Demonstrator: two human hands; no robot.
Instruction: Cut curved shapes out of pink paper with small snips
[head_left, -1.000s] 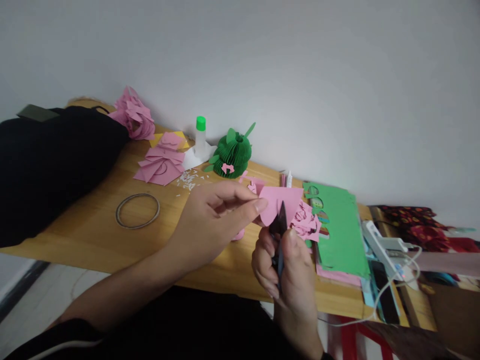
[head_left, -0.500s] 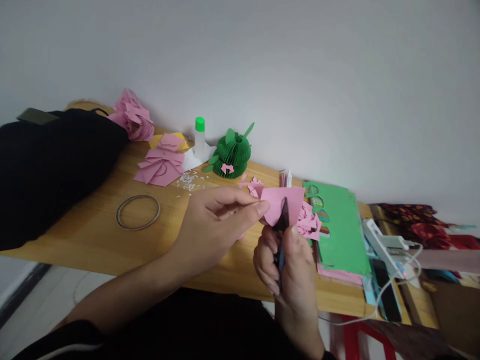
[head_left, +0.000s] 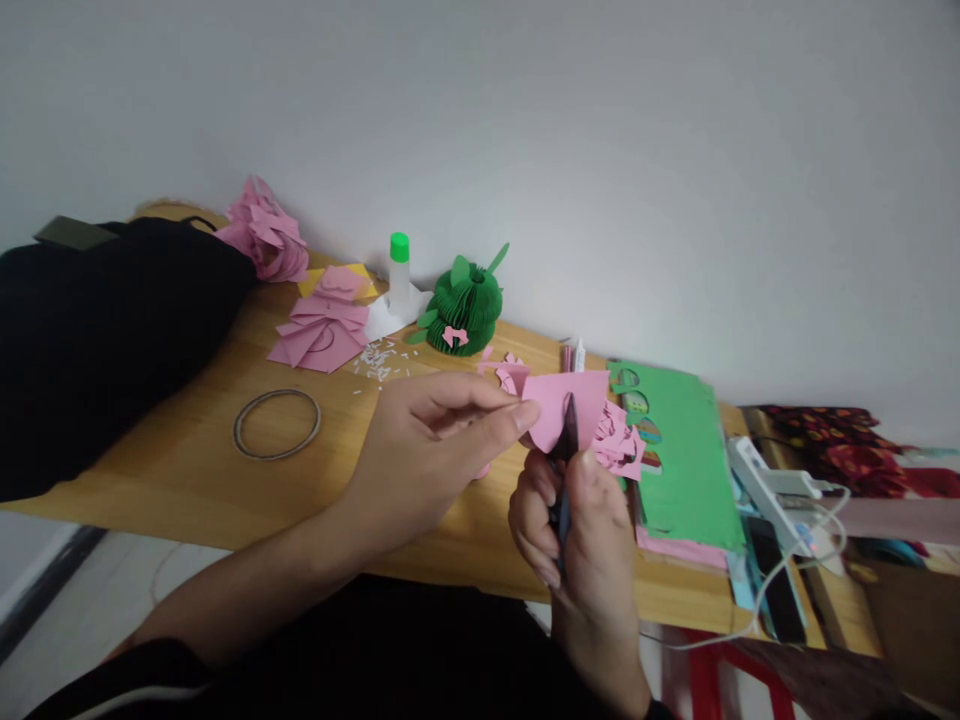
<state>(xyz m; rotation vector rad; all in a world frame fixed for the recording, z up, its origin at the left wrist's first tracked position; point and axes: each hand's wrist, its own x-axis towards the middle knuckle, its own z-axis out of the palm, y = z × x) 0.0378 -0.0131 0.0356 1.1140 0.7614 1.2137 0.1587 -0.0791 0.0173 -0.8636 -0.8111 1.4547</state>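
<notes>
Along a plain wall (head_left: pixel 480 150) runs a wooden counter (head_left: pixel 187 470), the largest thing here. A black fabric bundle (head_left: pixel 112 350) covers its left end. Toward the right lies a stack of green sheets (head_left: pixel 682 460), with pink paper showing beneath. Above the counter's middle are both hands, each grasping something: the left hand (head_left: pixel 431 450) pinching, the right hand (head_left: pixel 589 540) wrapped round handles. Folded pink papers (head_left: pixel 322 325) lie near the bundle. A pleated green paper figure (head_left: pixel 466 310) stands near the wall, a pink bow on its front. Beyond the sheets are a white power strip (head_left: pixel 765 490) and a dark phone (head_left: pixel 780 590). The right hand holds scissors (head_left: pixel 571 425), a dark blade pointing up across the pink piece (head_left: pixel 546 405); how deep any cut goes, I cannot tell. The left thumb and fingers grip that piece by its left edge. A green-capped bottle (head_left: pixel 400 280) stands left of the figure; tiny white strips (head_left: pixel 377 362) lie scattered just below it.
</notes>
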